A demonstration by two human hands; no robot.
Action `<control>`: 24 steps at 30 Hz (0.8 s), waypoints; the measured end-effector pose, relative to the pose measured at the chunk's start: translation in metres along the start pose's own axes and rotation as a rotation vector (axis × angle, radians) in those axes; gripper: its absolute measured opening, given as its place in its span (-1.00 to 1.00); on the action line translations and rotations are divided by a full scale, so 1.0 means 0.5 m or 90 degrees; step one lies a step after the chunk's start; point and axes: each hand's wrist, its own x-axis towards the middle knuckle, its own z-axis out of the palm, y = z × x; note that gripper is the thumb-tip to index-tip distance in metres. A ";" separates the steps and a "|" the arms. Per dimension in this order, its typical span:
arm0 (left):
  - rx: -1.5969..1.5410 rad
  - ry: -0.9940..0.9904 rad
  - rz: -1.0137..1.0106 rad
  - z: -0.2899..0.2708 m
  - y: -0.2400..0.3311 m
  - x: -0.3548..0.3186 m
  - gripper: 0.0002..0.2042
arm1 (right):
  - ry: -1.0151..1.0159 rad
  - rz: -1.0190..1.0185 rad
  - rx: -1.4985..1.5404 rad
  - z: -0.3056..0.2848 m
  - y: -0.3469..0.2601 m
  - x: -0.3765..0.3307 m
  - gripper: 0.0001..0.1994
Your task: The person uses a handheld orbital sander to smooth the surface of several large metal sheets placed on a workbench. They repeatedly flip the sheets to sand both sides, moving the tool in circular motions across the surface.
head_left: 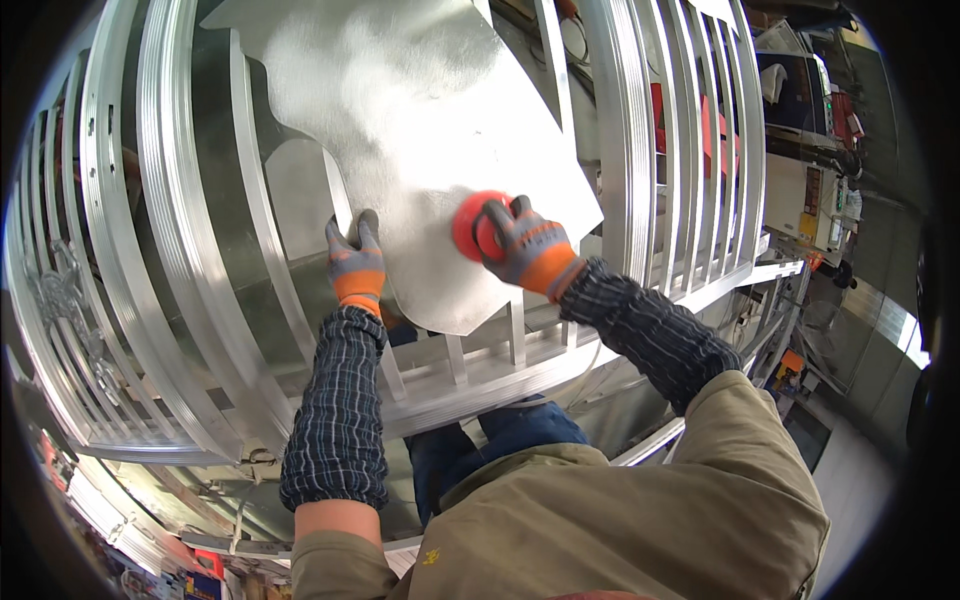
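A large shiny metal sheet (420,130) with a curved left edge and angular right corners lies across the aluminium bars of a rack. My right hand (530,248), in a grey and orange glove, grips a red round disc-shaped tool (470,225) flat against the sheet's surface. Its exact kind is hard to make out under my fingers. My left hand (356,262), gloved alike, holds the sheet's curved left edge between thumb and fingers; some fingertips are hidden. Another rounded metal piece (298,195) shows beside that edge, lower down among the bars.
The aluminium rack (625,120) has upright-ribbed rails on both sides and a front rail (490,385) close to my body. Clamps or metal fittings (65,290) hang at the far left. Red items (715,140) show behind the right bars, and equipment (805,200) stands farther right.
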 end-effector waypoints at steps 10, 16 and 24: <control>0.032 0.030 0.082 0.017 0.052 0.086 -0.28 | 0.245 0.153 0.160 -0.252 -0.016 0.371 -0.22; 0.112 0.037 -0.011 0.024 0.103 0.108 -0.23 | 0.181 0.136 0.108 -0.219 0.012 0.338 -0.19; 0.109 0.035 0.022 0.050 0.099 0.105 -0.28 | 0.274 0.154 0.095 -0.382 0.008 0.556 -0.16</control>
